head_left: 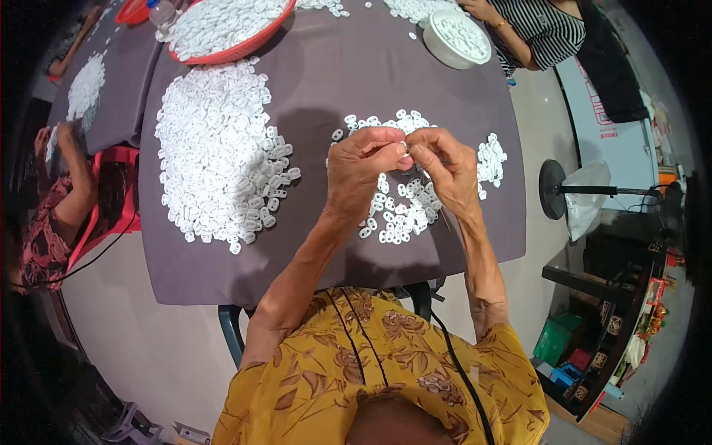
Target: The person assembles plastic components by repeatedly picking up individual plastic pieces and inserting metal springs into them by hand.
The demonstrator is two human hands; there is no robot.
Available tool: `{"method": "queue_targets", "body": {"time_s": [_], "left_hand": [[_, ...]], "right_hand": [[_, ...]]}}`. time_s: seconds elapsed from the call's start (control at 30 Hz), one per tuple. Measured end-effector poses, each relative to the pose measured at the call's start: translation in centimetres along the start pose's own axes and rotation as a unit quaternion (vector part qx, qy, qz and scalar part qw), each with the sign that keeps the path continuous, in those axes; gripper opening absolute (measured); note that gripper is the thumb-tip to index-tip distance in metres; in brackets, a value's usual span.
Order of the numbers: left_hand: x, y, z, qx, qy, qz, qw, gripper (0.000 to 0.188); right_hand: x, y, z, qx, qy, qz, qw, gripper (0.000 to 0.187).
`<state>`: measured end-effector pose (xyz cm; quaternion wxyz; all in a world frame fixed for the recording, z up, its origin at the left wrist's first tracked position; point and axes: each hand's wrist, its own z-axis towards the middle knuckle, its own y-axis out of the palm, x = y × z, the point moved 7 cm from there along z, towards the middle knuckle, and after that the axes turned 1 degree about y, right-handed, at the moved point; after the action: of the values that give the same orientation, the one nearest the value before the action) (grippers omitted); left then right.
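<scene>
Over the table, my left hand [360, 167] and my right hand [449, 167] meet fingertip to fingertip. A small white plastic piece [403, 147] shows between the left thumb and forefinger, mostly covered by them. The right thumb and forefinger are pinched together against it; whatever they grip is too small to make out. Beneath both hands lies a loose scatter of white oval two-holed plastic pieces [397, 222]. To the left spreads a much larger heap of the same kind of pieces [211, 156].
A red basket [237, 53] heaped with white pieces and a white tub [452, 59] of them stand at the far side of the grey-covered table [319, 259]. A smaller cluster [491, 159] lies right. Other people sit left and far right. A black stand [552, 189] is beyond the right edge.
</scene>
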<state>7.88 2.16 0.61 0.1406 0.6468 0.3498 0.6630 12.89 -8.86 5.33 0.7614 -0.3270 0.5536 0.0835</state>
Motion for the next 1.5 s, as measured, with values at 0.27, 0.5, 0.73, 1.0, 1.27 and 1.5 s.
{"method": "queue_targets", "body": {"time_s": [0.27,0.5,0.73,1.0,1.27,1.5], "left_hand": [[0.1,-0.2,0.1,0.018,0.006,0.008,1.000,0.015],[0.1,-0.5,0.4,0.030,0.035,0.026,0.999,0.015],[0.5,-1.7,0.8,0.030,-0.019,0.024,0.999,0.016],[3.1,-5.2,1.1,0.110,0.015,-0.019,0.994,0.011],[3.8,-6.5,0.9,0.138,0.030,-0.027,0.990,0.012],[3.2,-6.3,1.2,0.130,0.022,-0.026,0.991,0.012]], "right_hand": [[2.0,-0.2,-0.4,-0.013,0.052,0.071,0.996,0.011],[0.6,0.1,0.7,-0.018,0.010,-0.025,0.999,0.012],[2.7,0.1,1.7,-0.040,0.097,0.082,0.991,0.012],[7.7,2.9,-0.3,-0.077,0.109,-0.156,0.979,0.012],[7.3,6.8,1.5,-0.116,-0.034,-0.317,0.941,0.015],[8.0,6.3,2.0,-0.118,-0.010,-0.283,0.952,0.011]]}}
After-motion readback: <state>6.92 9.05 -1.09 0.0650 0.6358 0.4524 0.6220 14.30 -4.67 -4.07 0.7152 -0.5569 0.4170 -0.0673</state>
